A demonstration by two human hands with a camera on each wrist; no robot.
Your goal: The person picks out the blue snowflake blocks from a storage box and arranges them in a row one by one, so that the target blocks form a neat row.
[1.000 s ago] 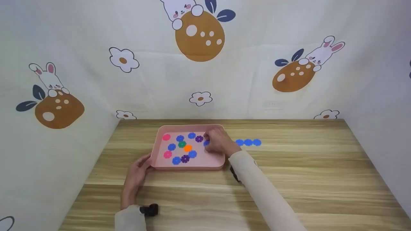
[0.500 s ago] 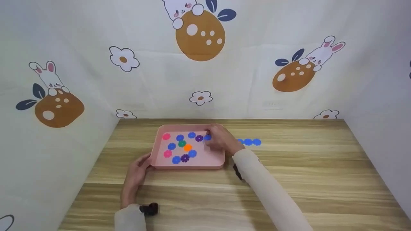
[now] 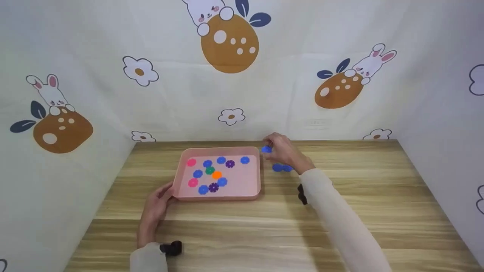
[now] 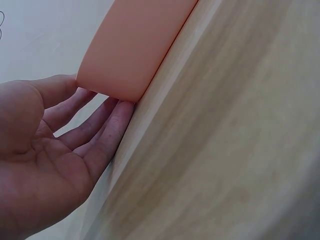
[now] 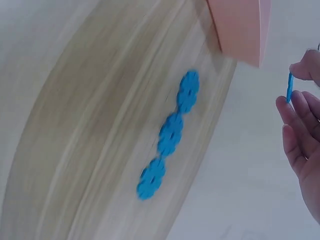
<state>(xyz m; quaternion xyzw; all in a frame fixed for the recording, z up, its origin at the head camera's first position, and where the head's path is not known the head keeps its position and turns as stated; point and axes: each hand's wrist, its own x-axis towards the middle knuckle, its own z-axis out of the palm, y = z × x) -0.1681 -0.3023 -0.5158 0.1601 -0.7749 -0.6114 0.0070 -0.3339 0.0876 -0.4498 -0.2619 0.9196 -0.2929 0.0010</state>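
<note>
My right hand [image 3: 285, 151] pinches a blue notched plastic disc [image 3: 266, 149] between thumb and fingertips, just beyond the right edge of the pink tray [image 3: 219, 198]. In the right wrist view the disc [image 5: 290, 87] is seen edge-on. Below that hand, blue discs [image 3: 278, 167] lie in a row on the table; the right wrist view shows three [image 5: 170, 135]. My left hand [image 3: 155, 206] holds the tray's near left corner. In the left wrist view its thumb is at the rim and its fingers [image 4: 120, 117] are low against the tray wall [image 4: 135, 50].
Inside the tray lie several loose discs: blue ones [image 3: 245, 160], pink [image 3: 191, 162], purple [image 3: 230, 164], green [image 3: 210, 170] and orange [image 3: 216, 175]. A patterned cloth [image 3: 283, 94] stands behind the wooden table [image 3: 242, 234] and along its sides.
My right hand has lifted out of the tray and moved right with a blue disc, now over the table near the row. The left hand stays at the tray corner. The head view has shifted slightly.
</note>
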